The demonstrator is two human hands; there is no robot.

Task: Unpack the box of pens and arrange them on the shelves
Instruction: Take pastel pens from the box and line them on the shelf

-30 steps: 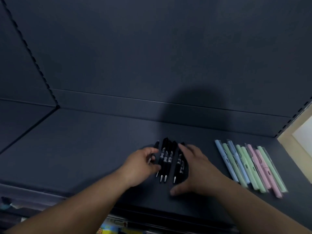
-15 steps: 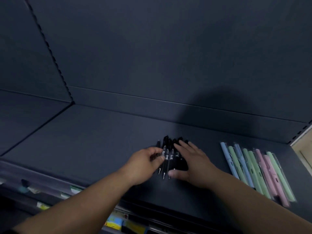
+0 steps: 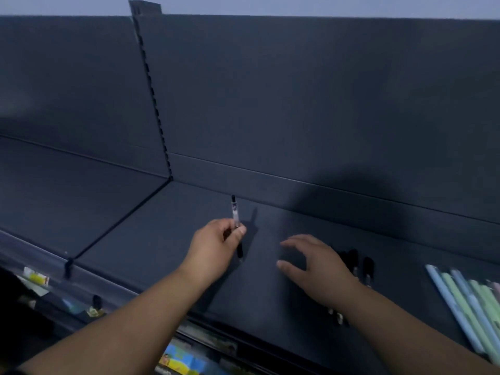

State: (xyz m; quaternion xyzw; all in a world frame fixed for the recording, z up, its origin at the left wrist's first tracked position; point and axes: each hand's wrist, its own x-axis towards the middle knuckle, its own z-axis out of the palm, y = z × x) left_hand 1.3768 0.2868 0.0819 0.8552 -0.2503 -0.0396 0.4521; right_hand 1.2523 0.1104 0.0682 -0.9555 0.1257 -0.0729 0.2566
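One black pen (image 3: 234,212) is sitting pinched mid-barrel in the left hand (image 3: 213,244); right hand (image 3: 319,266) is hovering open. Looking light, stiff, probably slick; a middle grip is suiting it.

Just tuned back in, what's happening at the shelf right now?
Pens are being laid out on a dark shelf. The left hand pinches one black pen, off to the left of the rest. The right hand is spread open over the other black pens lying on the shelf. Pastel pens lie in a row at far right.
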